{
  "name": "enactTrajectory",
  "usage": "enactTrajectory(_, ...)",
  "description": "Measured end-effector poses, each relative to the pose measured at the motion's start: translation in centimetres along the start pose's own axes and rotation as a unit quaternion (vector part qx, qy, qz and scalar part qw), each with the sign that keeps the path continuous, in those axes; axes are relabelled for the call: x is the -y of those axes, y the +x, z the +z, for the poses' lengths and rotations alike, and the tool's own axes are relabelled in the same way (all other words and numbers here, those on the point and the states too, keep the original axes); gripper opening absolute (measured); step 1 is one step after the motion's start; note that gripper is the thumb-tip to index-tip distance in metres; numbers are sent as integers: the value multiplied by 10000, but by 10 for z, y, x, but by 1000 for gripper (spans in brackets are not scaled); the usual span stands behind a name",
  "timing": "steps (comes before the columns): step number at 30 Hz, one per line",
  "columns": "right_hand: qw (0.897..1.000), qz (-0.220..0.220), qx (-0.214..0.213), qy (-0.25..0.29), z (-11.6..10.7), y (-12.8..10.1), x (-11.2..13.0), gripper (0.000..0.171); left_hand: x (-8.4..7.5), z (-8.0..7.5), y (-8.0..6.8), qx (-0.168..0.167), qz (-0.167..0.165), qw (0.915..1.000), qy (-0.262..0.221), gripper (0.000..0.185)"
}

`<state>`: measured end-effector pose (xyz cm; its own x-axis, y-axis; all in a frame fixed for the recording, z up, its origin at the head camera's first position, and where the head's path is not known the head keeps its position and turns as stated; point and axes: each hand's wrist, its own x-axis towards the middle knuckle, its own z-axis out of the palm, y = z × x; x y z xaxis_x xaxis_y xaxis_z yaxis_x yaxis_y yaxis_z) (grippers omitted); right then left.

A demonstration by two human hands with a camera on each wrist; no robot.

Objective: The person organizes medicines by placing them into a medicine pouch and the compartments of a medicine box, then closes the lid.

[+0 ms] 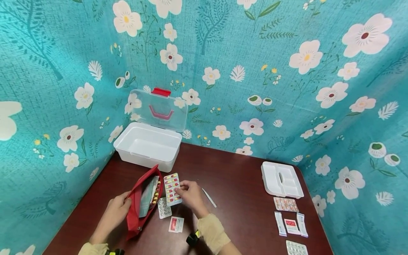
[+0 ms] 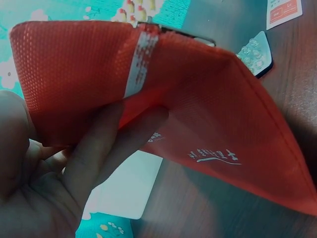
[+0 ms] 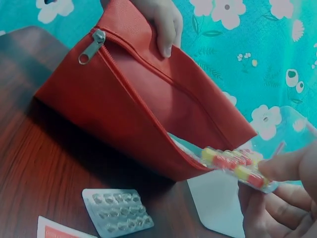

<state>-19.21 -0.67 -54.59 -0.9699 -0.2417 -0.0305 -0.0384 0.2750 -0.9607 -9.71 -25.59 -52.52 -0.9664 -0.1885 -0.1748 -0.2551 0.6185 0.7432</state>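
Left hand [image 1: 116, 209] grips the outer wall of the red zip pouch [image 1: 137, 207], fingers curled along the fabric and thumb at the top edge, holding it propped open on the dark table [image 1: 236, 184]. In the left wrist view the fingers [image 2: 94, 148] press flat under the pouch side. Pill strips stick out of the pouch mouth, just right of that grip. Behind the pouch, the white storage box [image 1: 146, 145] stands with its clear lid up.

Right hand [image 1: 189, 193] pinches a red-and-yellow capsule blister [image 1: 172, 188] by its near edge, the strip touching the pouch opening; right wrist view shows thumb and fingertips [image 3: 282, 166] clamped on the strip end at the zipper line. Just below that grip lies a silver pill blister [image 1: 164, 208], and beneath it a small red-and-white sachet [image 1: 176, 224]. Right of the hand, a thin white stick [image 1: 209, 197]. Well apart on the right: white divided tray [image 1: 282, 180], another capsule blister [image 1: 285, 204], and sachets [image 1: 291, 225].
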Motion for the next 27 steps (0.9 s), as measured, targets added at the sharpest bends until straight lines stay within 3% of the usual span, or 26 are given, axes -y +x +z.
enactTrajectory(5, 10000, 16, -18, -94, 8, 2, 6, 13, 0, 1, 0, -32, 53, 10000, 28, 43)
enactTrajectory(12, 9975, -116, -61, -697, 20, 6, 12, 14, -2, 0, -1, -41, 86, 9999, 65, 43)
enactTrajectory(27, 9895, -346, 85, -1398, 56, 16, 19, 20, -1, 2, 2, -111, 192, 9997, 100, 41)
